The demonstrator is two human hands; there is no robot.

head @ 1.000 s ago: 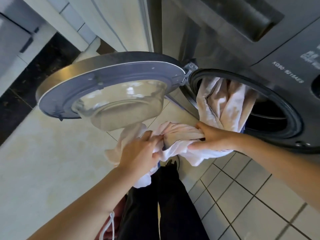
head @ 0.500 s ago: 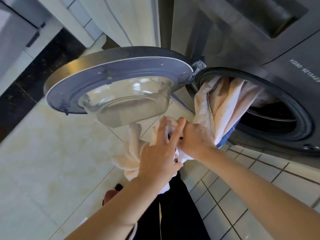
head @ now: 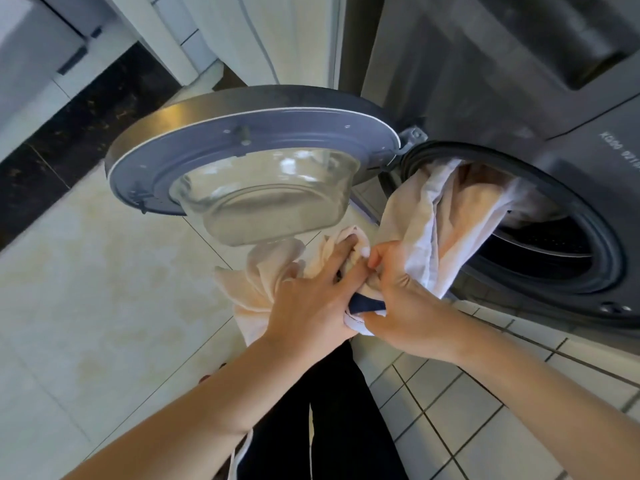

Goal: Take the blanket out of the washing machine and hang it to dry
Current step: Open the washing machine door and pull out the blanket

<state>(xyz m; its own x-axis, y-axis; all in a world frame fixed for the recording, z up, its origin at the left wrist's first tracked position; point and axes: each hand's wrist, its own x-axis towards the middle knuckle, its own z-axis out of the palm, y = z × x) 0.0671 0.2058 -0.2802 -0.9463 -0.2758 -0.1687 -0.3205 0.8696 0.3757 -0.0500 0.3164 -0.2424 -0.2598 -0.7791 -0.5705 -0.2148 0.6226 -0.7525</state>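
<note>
A pale peach and white blanket (head: pixel 440 216) trails out of the round opening of the dark grey washing machine (head: pixel 568 140) and bunches below the door. My left hand (head: pixel 311 292) grips the bunched part at the centre, its fingers dug into the folds. My right hand (head: pixel 398 296) holds the cloth right beside it, thumb and fingers curled round a fold with a dark blue edge. The two hands touch. The far end of the blanket is hidden inside the drum (head: pixel 543 244).
The machine's round door (head: pixel 242 161) with its glass bowl stands open to the left, just above my hands. Pale floor tiles (head: pixel 104 289) spread left and below. My dark trouser legs (head: pixel 329 420) are under my arms. White cabinets (head: pixel 41 64) stand at top left.
My hands have come together on the bunched cloth, the right one moving left to meet the left. More blanket hangs out of the opening. The view has shifted slightly.
</note>
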